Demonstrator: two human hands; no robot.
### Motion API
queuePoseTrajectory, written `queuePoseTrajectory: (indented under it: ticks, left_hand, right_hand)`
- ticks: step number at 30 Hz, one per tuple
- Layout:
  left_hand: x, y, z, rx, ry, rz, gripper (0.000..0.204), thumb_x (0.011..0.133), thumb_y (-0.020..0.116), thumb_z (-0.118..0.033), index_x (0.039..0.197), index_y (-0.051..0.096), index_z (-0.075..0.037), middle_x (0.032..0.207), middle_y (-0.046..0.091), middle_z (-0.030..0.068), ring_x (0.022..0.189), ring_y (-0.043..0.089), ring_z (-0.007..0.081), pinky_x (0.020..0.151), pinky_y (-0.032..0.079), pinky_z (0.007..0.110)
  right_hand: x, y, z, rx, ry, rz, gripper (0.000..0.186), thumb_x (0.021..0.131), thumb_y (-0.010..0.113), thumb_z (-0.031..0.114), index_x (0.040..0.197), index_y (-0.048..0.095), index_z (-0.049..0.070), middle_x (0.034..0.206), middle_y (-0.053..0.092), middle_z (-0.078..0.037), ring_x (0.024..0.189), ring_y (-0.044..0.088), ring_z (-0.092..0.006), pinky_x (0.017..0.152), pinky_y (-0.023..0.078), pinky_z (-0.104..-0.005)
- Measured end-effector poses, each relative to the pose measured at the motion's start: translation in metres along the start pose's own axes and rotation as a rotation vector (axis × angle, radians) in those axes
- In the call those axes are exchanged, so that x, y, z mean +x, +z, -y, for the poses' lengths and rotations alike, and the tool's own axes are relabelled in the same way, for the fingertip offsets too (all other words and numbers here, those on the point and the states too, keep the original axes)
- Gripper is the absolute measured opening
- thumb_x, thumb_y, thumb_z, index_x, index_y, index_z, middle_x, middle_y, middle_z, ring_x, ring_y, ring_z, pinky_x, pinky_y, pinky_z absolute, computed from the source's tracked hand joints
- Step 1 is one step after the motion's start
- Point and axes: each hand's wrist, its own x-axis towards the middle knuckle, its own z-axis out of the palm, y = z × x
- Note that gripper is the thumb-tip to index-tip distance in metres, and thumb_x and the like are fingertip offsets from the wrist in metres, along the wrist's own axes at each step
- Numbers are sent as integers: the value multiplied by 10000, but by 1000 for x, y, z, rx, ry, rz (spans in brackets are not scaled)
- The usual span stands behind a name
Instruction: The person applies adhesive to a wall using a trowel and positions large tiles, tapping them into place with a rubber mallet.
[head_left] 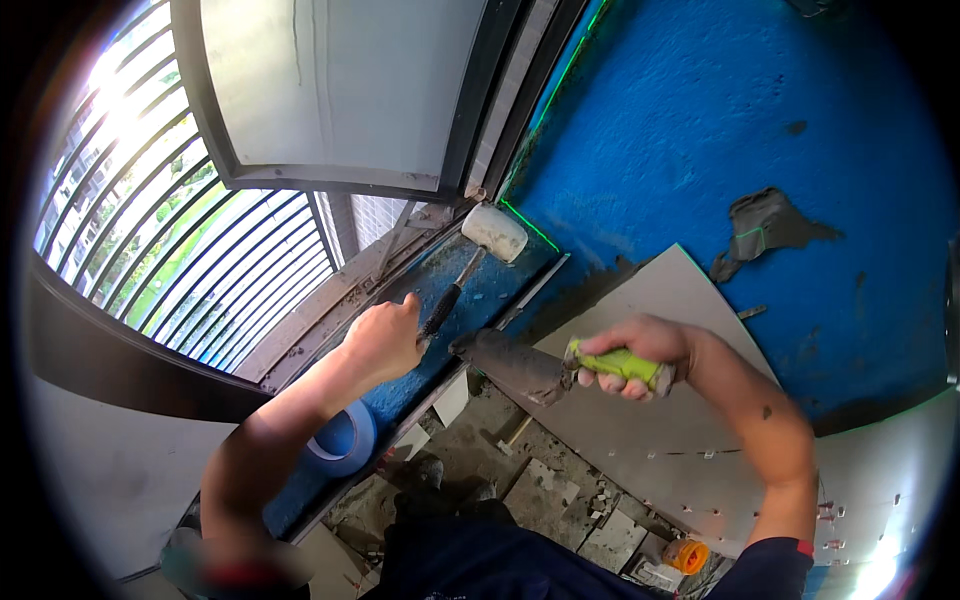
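My left hand (385, 342) is closed round the black grip of a mallet (495, 233), whose whitish head rests on or just above the far end of the blue-coated sill (400, 385). In my right hand (645, 355) is a trowel (520, 368) with a yellow-green handle. Its blade is coated in grey mortar and points left, toward the sill's edge. Behind the trowel, a large pale grey tile (640, 310) stands against the blue wall (680, 130). A lump of mortar (765, 228) sticks to that wall above the tile.
A blue ring-shaped roll (362, 452) lies on the sill. To the left are an open window sash (340, 90) and barred railings (190, 260). Broken tile pieces (540, 485) and debris cover the floor, with an orange tub (686, 556) at lower right. Green laser lines cross the wall.
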Motion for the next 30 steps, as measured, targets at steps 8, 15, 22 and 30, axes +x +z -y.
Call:
queuePoseTrajectory:
  ticks: [8, 15, 22, 30]
  left_hand:
    - [5, 6, 15, -59, -2, -60, 483, 819, 682, -235, 1125, 446, 54, 772, 639, 248, 803, 639, 423, 729, 501, 484]
    - [57, 2, 24, 24, 14, -162, 387, 834, 665, -244, 1061, 505, 27, 806, 654, 226, 837, 645, 415, 770, 501, 490]
    - [107, 1, 42, -33, 18, -305, 308, 901, 568, -285, 1032, 569, -6, 897, 669, 226, 883, 638, 409, 792, 490, 489]
    - [126, 30, 59, -37, 13, -385, 413, 953, 455, -407, 1045, 588, -27, 856, 666, 232, 885, 639, 415, 798, 486, 500]
  right_hand:
    - [-29, -23, 8, -75, -15, -278, 414, 945, 512, 429, 1009, 556, 23, 689, 542, -28, 476, 495, -102, 414, 401, -245]
    - [-56, 1, -57, 135, -374, -344, 392, 946, 531, 377, 1004, 576, -7, 677, 564, -46, 443, 522, -119, 381, 414, -249]
    - [-31, 36, -18, -201, -130, -187, 435, 932, 560, 417, 974, 584, -15, 645, 560, -18, 477, 541, -96, 397, 428, -248]
    - [-22, -1, 47, -217, 129, -136, 422, 937, 539, 435, 954, 582, 16, 630, 536, -6, 451, 501, -94, 395, 392, -246]
